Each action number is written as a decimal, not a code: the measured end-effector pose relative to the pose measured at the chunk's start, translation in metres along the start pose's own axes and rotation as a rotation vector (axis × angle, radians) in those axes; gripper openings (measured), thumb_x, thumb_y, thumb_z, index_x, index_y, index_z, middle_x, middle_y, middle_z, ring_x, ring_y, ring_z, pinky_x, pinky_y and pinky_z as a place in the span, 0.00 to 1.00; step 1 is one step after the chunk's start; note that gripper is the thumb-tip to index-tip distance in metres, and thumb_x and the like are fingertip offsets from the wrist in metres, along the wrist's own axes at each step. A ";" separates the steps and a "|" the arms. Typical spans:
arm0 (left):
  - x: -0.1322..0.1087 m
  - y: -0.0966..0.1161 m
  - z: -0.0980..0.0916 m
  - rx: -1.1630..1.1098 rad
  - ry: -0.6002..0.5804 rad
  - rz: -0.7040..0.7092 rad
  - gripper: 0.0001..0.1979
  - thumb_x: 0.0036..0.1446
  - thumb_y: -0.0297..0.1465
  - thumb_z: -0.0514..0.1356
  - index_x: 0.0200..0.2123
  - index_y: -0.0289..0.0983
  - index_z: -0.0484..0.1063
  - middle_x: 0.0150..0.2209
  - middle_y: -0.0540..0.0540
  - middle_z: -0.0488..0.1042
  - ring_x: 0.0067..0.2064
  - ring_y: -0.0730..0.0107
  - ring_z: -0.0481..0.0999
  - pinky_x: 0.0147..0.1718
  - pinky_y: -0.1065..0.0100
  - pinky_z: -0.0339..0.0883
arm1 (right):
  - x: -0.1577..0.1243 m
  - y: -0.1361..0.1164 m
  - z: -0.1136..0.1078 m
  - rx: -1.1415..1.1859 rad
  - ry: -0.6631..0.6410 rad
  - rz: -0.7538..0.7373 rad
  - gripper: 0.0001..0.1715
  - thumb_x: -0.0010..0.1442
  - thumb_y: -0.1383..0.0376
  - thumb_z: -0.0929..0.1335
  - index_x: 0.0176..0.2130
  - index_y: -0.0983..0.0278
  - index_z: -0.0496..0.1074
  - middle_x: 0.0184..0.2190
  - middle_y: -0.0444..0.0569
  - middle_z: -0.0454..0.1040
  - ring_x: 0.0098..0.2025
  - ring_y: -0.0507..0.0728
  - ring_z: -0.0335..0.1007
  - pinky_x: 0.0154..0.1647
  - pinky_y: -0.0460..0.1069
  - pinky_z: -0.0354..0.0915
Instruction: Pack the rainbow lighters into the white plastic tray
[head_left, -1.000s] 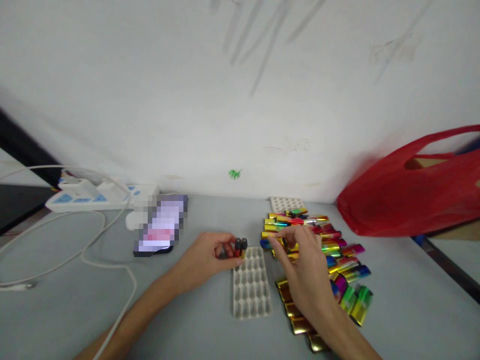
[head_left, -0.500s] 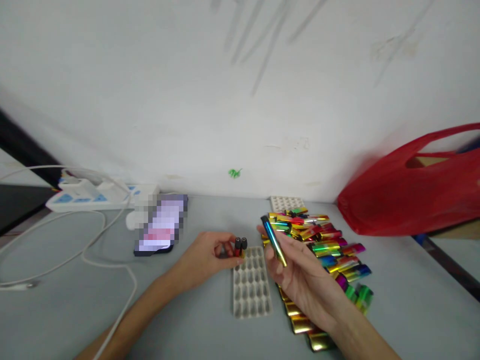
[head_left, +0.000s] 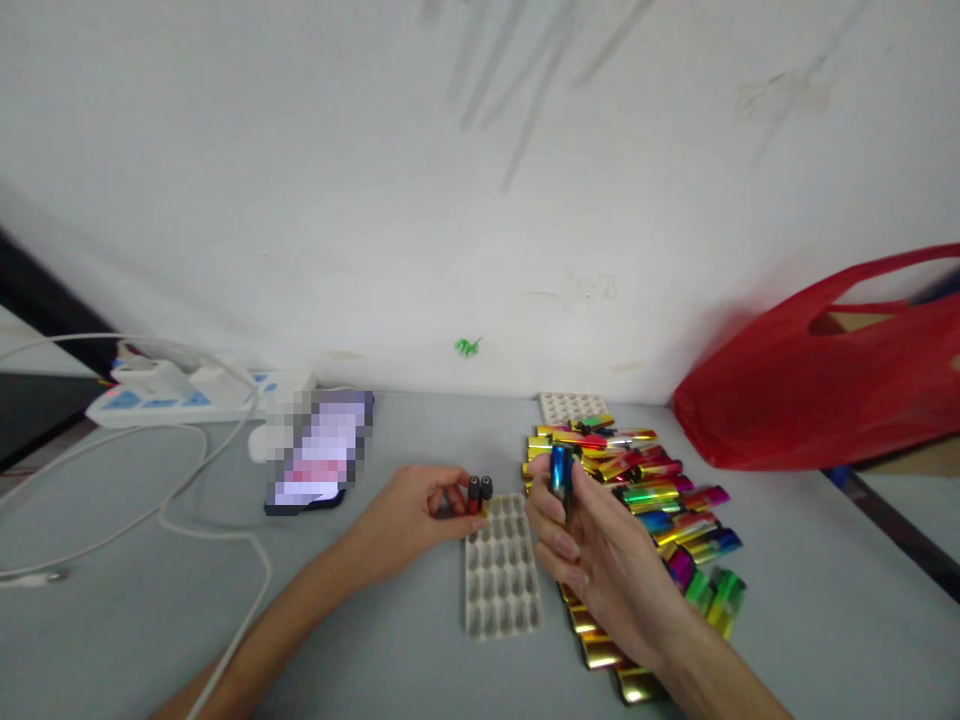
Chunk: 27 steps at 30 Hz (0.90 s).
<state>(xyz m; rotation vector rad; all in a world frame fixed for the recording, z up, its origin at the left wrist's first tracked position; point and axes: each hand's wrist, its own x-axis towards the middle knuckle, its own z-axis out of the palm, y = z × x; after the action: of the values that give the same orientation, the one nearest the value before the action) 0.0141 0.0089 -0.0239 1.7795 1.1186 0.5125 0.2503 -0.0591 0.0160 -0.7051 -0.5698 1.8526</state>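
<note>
My left hand (head_left: 409,520) rests on the grey table, fingers pinched on two small dark-capped lighters (head_left: 478,493) standing at the far left corner of a white cell tray (head_left: 501,575). My right hand (head_left: 600,560) is raised just right of the tray, closed around a shiny blue lighter (head_left: 561,470) held upright. Behind and beside it lies a pile of several glossy multicoloured lighters (head_left: 660,500).
A phone (head_left: 319,452) lies to the left, with a white power strip (head_left: 187,390) and white cables (head_left: 180,510) further left. A second cell tray (head_left: 574,406) sits against the wall. A red plastic bag (head_left: 825,390) fills the right side.
My right hand picked a blue lighter from the pile, lifted it slanted, and now has turned it upright in a closer grip. The left hand has stayed at the tray corner.
</note>
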 end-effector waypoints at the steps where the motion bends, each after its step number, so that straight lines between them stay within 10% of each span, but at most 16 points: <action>1: 0.000 0.000 0.000 0.002 0.001 -0.001 0.14 0.59 0.42 0.72 0.39 0.37 0.83 0.29 0.53 0.75 0.28 0.71 0.64 0.26 0.70 0.53 | 0.001 0.001 0.000 -0.022 0.021 -0.018 0.27 0.67 0.47 0.79 0.53 0.65 0.80 0.32 0.40 0.61 0.27 0.47 0.45 0.22 0.43 0.44; 10: 0.000 -0.005 0.001 -0.008 -0.005 0.000 0.14 0.60 0.42 0.72 0.39 0.37 0.83 0.30 0.52 0.77 0.31 0.68 0.69 0.28 0.70 0.56 | 0.005 0.001 -0.005 0.047 -0.099 0.083 0.38 0.64 0.41 0.77 0.24 0.59 0.57 0.20 0.32 0.45 0.21 0.47 0.32 0.20 0.46 0.37; 27: 0.000 0.002 0.001 0.021 0.011 -0.004 0.15 0.58 0.44 0.71 0.38 0.37 0.83 0.30 0.52 0.77 0.29 0.69 0.68 0.28 0.70 0.55 | 0.006 0.005 -0.009 0.137 -0.112 0.124 0.38 0.61 0.46 0.77 0.22 0.58 0.52 0.17 0.32 0.46 0.19 0.45 0.34 0.19 0.45 0.39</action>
<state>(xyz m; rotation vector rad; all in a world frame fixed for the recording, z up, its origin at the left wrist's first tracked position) 0.0153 0.0081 -0.0225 1.7949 1.1388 0.5109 0.2515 -0.0547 0.0056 -0.5586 -0.4739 2.0358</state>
